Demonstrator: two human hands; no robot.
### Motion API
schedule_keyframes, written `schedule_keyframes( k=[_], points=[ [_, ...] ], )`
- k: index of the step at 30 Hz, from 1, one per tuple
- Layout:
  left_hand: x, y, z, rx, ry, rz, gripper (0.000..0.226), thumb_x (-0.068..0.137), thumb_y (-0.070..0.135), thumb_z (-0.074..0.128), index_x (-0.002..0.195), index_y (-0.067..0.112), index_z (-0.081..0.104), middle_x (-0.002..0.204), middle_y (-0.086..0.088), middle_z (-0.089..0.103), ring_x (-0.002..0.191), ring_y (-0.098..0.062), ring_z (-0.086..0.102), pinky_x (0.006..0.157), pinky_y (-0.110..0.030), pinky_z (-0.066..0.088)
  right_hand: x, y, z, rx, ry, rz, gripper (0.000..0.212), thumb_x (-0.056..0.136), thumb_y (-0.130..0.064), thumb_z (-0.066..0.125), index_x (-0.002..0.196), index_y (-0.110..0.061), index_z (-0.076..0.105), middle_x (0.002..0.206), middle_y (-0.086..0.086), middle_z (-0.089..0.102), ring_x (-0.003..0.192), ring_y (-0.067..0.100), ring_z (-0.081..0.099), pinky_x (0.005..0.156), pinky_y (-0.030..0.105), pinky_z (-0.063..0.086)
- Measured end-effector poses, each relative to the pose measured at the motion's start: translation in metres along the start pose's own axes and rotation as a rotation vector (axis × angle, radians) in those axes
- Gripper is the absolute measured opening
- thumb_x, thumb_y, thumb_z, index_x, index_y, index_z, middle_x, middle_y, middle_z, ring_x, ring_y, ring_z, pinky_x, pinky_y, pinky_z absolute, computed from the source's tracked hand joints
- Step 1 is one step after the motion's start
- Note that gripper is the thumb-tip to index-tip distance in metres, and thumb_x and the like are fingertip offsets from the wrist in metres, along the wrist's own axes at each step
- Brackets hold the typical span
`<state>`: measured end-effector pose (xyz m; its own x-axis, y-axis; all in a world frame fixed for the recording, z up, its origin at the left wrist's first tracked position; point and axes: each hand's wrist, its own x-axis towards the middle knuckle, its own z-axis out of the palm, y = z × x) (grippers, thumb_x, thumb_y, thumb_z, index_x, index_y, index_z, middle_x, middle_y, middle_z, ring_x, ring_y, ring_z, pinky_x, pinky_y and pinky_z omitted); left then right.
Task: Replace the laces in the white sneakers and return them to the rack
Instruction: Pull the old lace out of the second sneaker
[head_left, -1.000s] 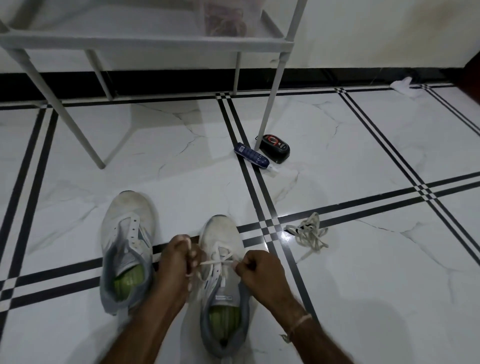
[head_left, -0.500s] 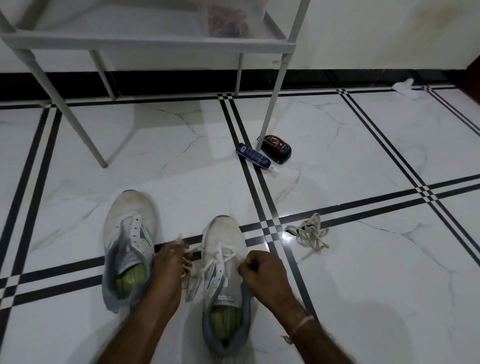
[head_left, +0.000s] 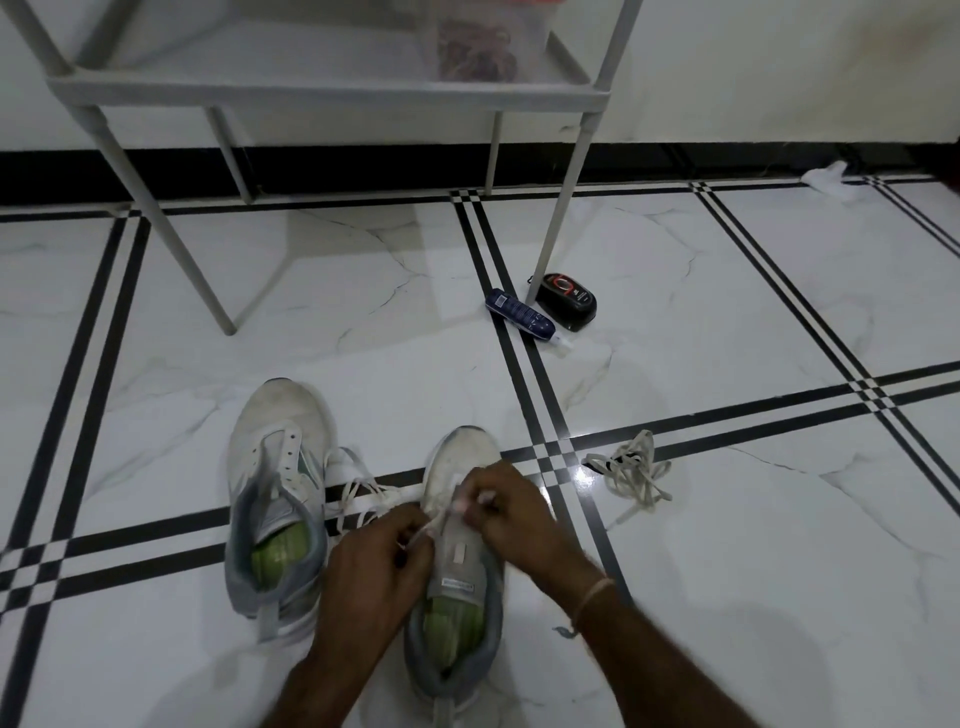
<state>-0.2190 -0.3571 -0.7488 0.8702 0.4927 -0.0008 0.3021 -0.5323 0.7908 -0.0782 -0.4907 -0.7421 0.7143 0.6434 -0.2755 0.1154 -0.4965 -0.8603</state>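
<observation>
Hands on the lace: left hand (head_left: 374, 561) and right hand (head_left: 514, 512) each pinch the lace (head_left: 363, 491) over the sneaker (head_left: 460, 457) at 6 o'clock.
Head view: fingers curled, wrists low. Keep ends even, feed flat, no twist. Second sneaker (head_left: 280, 426) at 8 o'clock, rack (head_left: 322, 91) at 12.

Left hand (head_left: 375, 565), right hand (head_left: 515, 513): tight pinches.

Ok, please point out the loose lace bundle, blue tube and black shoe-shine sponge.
loose lace bundle (head_left: 631, 470): head view, middle of tangle
blue tube (head_left: 521, 313): head view, its body
black shoe-shine sponge (head_left: 567, 301): head view, its lid
</observation>
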Motion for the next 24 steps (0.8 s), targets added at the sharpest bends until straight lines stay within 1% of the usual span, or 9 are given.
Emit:
schedule_keyframes(
  k=[3,5,8,11,15,16,21,23,24],
  points=[
    [0.002,-0.007,-0.002,-0.04,0.034,-0.041,0.007,0.087,0.038,0.058,0.086,0.035,0.064,0.063,0.014,0.063,0.06,-0.003,0.061,0.058,-0.032,0.052,-0.008,0.004,-0.014,0.73,-0.004,0.219,0.021,0.102,-0.027,0.059,0.094,-0.007,0.06,0.089,0.003,0.069,0.075,0.015,0.058,0.067,0.027,0.044],
    [0.003,-0.008,0.0,-0.022,-0.003,-0.035,0.013,0.088,0.045,0.058,0.083,0.035,0.065,0.062,0.012,0.061,0.058,-0.003,0.06,0.058,-0.033,0.052,-0.012,0.006,-0.014,0.554,-0.039,0.144,0.018,0.096,-0.03,0.069,0.093,-0.013,0.063,0.085,0.004,0.068,0.075,0.018,0.06,0.068,0.027,0.049],
    [-0.001,-0.005,0.007,-0.023,-0.013,-0.053,0.024,0.084,0.051,0.055,0.077,0.03,0.065,0.058,0.011,0.06,0.056,-0.005,0.059,0.056,-0.034,0.05,-0.006,0.013,0.007,-0.062,-0.046,-0.007,0.019,0.083,-0.027,0.082,0.087,-0.012,0.071,0.071,-0.006,0.066,0.066,0.0,0.06,0.065,0.017,0.047],
    [-0.003,-0.003,0.007,-0.03,0.001,-0.074,0.024,0.079,0.049,0.053,0.077,0.028,0.064,0.058,0.01,0.06,0.056,-0.006,0.059,0.056,-0.035,0.05,-0.002,0.014,0.014,-0.142,0.003,-0.089,0.014,0.086,-0.022,0.078,0.075,-0.018,0.071,0.071,-0.015,0.063,0.069,-0.001,0.059,0.071,0.016,0.046],
    [-0.002,-0.006,0.004,-0.052,0.004,-0.099,0.009,0.079,0.035,0.06,0.073,0.028,0.061,0.058,0.008,0.058,0.055,-0.008,0.057,0.057,-0.036,0.051,-0.01,-0.001,-0.012,1.009,0.129,0.243,0.026,0.106,-0.022,0.052,0.085,-0.011,0.063,0.084,0.005,0.07,0.07,0.012,0.058,0.066,0.023,0.046],
    [-0.003,-0.006,0.003,-0.054,0.013,-0.111,0.007,0.079,0.032,0.062,0.073,0.029,0.06,0.058,0.008,0.058,0.056,-0.008,0.058,0.058,-0.035,0.051,-0.012,-0.001,-0.017,1.095,0.153,0.258,0.026,0.105,-0.025,0.051,0.084,-0.012,0.058,0.076,0.004,0.065,0.064,0.014,0.053,0.06,0.023,0.043],
    [-0.001,-0.002,0.005,-0.052,0.004,-0.105,0.029,0.077,0.054,0.053,0.071,0.027,0.06,0.057,0.007,0.059,0.056,-0.008,0.058,0.056,-0.034,0.049,-0.008,0.012,0.005,-0.134,-0.042,-0.105,0.021,0.091,-0.036,0.074,0.087,-0.016,0.071,0.08,-0.007,0.069,0.076,0.009,0.065,0.068,0.025,0.052],
    [0.001,-0.002,0.005,-0.048,-0.005,-0.102,0.027,0.077,0.052,0.053,0.072,0.027,0.061,0.056,0.007,0.059,0.055,-0.008,0.058,0.055,-0.035,0.049,-0.005,0.015,0.019,-0.107,0.017,-0.15,0.025,0.091,-0.038,0.067,0.08,-0.015,0.07,0.075,-0.008,0.066,0.076,0.006,0.063,0.072,0.021,0.047],
    [0.002,-0.002,0.005,-0.048,-0.011,-0.104,0.021,0.077,0.046,0.056,0.071,0.027,0.06,0.056,0.007,0.058,0.054,-0.008,0.057,0.055,-0.035,0.049,-0.002,0.011,0.017,0.134,0.094,-0.06,0.029,0.092,-0.037,0.063,0.082,-0.011,0.069,0.078,-0.002,0.069,0.079,0.009,0.064,0.076,0.021,0.047]
  ],
)
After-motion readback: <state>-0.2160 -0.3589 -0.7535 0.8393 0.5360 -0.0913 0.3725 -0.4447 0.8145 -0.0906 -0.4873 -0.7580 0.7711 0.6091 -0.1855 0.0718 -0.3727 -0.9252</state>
